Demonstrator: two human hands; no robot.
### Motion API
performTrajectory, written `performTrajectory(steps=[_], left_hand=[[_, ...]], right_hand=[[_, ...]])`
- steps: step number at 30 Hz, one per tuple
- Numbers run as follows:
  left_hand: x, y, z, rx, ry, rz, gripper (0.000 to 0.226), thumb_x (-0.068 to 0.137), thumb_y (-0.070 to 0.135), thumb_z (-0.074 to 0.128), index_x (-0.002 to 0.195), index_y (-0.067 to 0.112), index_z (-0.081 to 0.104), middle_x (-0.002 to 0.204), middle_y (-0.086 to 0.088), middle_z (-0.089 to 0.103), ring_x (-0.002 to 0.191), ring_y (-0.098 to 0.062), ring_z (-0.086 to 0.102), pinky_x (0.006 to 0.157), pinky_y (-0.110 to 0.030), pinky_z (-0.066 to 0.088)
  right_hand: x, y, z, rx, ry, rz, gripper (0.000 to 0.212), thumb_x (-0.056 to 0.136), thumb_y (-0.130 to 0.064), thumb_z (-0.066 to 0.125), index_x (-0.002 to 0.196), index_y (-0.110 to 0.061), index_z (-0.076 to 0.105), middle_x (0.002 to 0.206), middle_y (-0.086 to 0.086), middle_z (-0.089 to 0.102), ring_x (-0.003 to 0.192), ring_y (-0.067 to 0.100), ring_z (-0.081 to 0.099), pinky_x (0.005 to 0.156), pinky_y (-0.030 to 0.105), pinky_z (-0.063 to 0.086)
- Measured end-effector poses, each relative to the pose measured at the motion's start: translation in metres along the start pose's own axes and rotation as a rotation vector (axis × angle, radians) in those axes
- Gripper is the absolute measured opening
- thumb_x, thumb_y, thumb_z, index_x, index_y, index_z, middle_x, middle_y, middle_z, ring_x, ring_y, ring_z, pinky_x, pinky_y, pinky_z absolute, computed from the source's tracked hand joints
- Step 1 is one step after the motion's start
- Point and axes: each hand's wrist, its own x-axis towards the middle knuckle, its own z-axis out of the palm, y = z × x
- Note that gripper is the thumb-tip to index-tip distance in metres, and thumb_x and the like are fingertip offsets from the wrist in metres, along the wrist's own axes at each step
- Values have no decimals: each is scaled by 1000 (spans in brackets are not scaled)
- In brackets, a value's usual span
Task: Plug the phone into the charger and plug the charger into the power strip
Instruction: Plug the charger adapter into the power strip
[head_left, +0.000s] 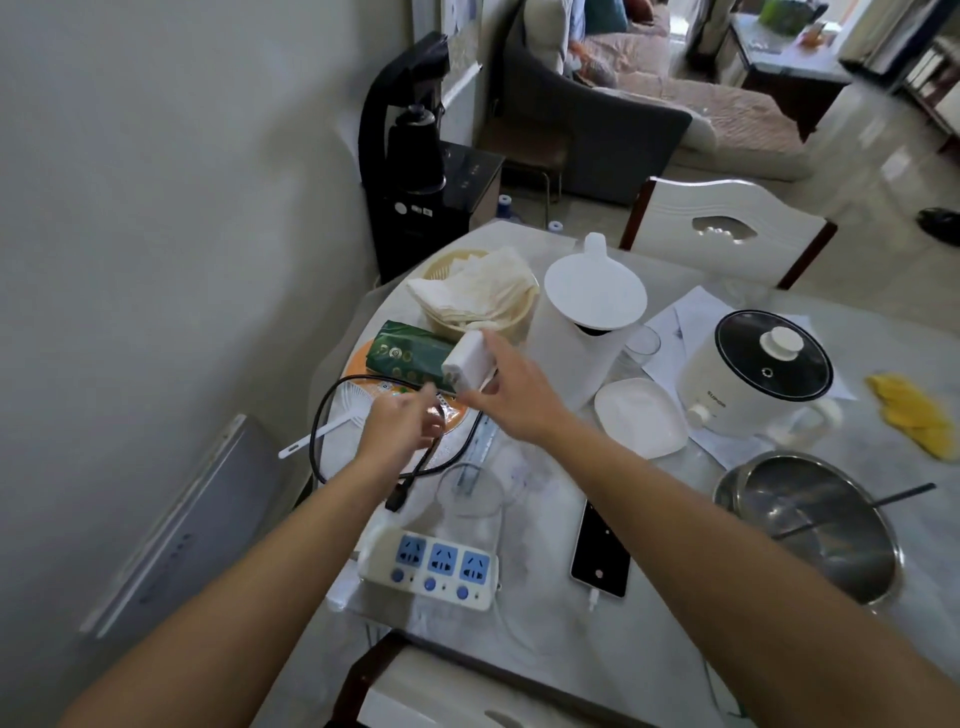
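Observation:
My right hand (511, 395) holds a white charger block (466, 362) above the table, its port face turned toward my left hand. My left hand (402, 423) is just left of it, fingers pinched near a cable end; what they grip is blurred. The phone (601, 550) lies face up near the table's front, with a white cable plug (594, 600) at its near end. A white power strip (431, 566) with three blue sockets sits to the phone's left, nothing plugged into the sockets.
A black power cord (332, 415) loops over an orange plate (363, 366) beside a green packet (410, 356). White kettle (589, 332), white dish (641, 423), cooker pot (753, 374), steel bowl (815, 525), upturned glass (470, 491) and two chairs surround the work area.

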Motion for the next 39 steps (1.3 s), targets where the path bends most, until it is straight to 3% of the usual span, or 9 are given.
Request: performTrajectory(steps=[2,5,9,13,17,23,30,34,39], left_hand=[[6,11,2,-107,-94,-44,35,88,45,60,80,14,72,78,-11,74,72,-22,71,73,-38,55],[7,10,4,139,-209,29,24,78,38,73,64,18,74,57,6,67,55,-8,62,59,-30,46],[6,-7,9,330,-184,43,28,72,20,79,89,-1,73,90,-23,72,84,-38,68,75,-48,53],[-3,-21,13,410,-102,16,34,67,20,80,85,-7,70,81,-24,69,70,-34,64,64,-41,47],[-13,-40,12,327,-52,-97,33,66,15,78,85,-8,64,73,-18,66,59,-23,62,51,-30,49],[-28,-68,12,279,-33,-213,26,70,7,79,90,1,63,91,-14,67,81,-27,68,51,-31,56],[-37,-76,15,290,-5,-209,27,67,7,82,86,2,63,90,-17,69,79,-29,69,53,-35,58],[-42,-82,18,323,-16,-210,28,67,8,82,89,0,65,91,-17,70,82,-33,70,64,-45,63],[-53,-89,22,337,-15,-216,29,67,8,82,89,0,64,93,-18,68,80,-32,70,48,-34,58]], right_hand=[[-15,5,12,16,-44,-51,67,84,-47,69,137,-21,38,118,3,60,77,12,61,68,13,47],[-35,15,24,51,-127,-52,67,79,-24,78,136,-23,42,116,1,61,81,15,61,75,30,53],[-53,21,32,132,-201,-67,75,76,-11,79,138,-32,43,120,-8,59,86,11,57,76,25,49],[-77,24,36,87,-157,47,103,70,-33,84,148,-46,18,142,-7,50,111,14,57,88,26,47],[-124,41,51,276,-43,226,69,74,-65,65,132,-35,43,118,-14,58,101,7,58,87,29,52],[-178,73,88,-39,-329,153,90,61,-66,71,138,-45,28,139,-13,48,117,11,47,95,34,43],[-181,97,93,-476,-332,-47,109,58,-87,50,139,-16,38,147,5,39,128,27,37,110,44,30],[-180,106,87,-450,-281,-76,101,63,-80,56,140,-17,41,145,3,44,131,28,37,112,42,25],[-180,100,94,-332,-308,-55,90,69,-74,60,145,-32,36,149,-4,45,135,21,36,113,38,21]])
